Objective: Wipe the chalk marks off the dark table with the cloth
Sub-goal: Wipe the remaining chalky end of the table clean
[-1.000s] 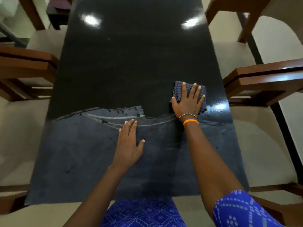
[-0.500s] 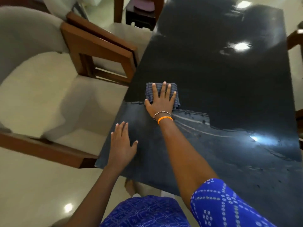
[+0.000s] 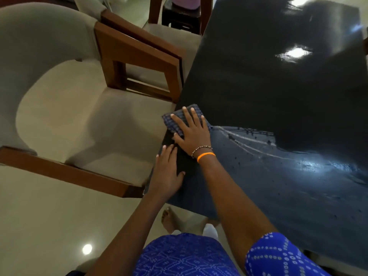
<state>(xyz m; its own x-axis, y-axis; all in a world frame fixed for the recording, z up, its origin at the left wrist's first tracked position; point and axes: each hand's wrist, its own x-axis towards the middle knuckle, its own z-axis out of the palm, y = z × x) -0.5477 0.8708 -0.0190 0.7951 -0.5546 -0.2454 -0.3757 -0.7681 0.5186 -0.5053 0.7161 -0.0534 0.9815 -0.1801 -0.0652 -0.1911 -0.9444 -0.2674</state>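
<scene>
Cloth (image 3: 175, 121) first: your right hand (image 3: 192, 134) lies flat on top of it, fingers straight and spread, pressing it to the dark table (image 3: 268, 92) at the left edge, near the corner closest to you. Nothing is curled around the fabric; it is pinned by the palm and fingers alone. Your left hand (image 3: 167, 172) rests flat on the tabletop just behind it, fingers straight, fingertips almost at the right hand's heel, holding nothing.

Expect the cloth to handle as something light, soft and limp, probably damp judging by the wet sheen beside it. It will bunch or slide out from under a loose palm, so keep broad, even pressure over its middle rather than pinching an edge. It looks folded into a small pad, only slightly longer than wide, with the long side running along the table's edge and away from you, and one corner reaching just over that edge.

Chalk marks (image 3: 254, 150) curve as pale lines to the right of your wrist, across the greyish, streaked near part of the table; the far part looks dark and glossy. A chair (image 3: 137, 54) stands close against the left edge.
</scene>
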